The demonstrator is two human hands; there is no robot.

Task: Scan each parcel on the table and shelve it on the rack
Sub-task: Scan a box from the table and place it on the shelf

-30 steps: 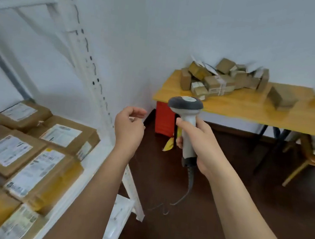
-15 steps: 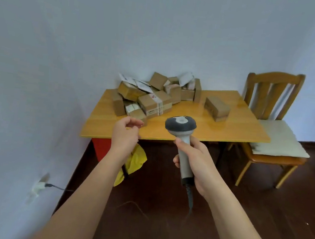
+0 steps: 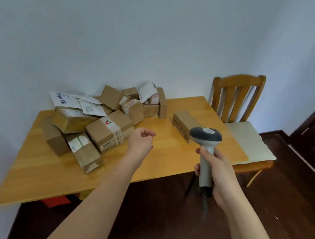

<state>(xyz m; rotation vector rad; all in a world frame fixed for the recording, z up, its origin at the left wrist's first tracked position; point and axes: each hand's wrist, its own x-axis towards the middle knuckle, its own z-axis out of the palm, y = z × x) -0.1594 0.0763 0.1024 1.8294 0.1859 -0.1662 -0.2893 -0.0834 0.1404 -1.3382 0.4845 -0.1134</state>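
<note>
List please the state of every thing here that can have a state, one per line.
left hand: empty, fingers loosely curled, above the table
right hand: closed on the barcode scanner
barcode scanner: held upright, head toward the table
parcel pile: heaped on the table's left part
single box: lying apart from the pile
table: front part bare
chair: unoccupied, beside the table

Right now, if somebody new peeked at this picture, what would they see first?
Probably the jumbled heap of brown parcels piled on the left half of the wooden table, with one box sitting apart on the right. Next, the grey and white scanner gripped upright in the right hand, while the left hand hovers empty over the table. A wooden chair stands behind the table's right end.
</note>
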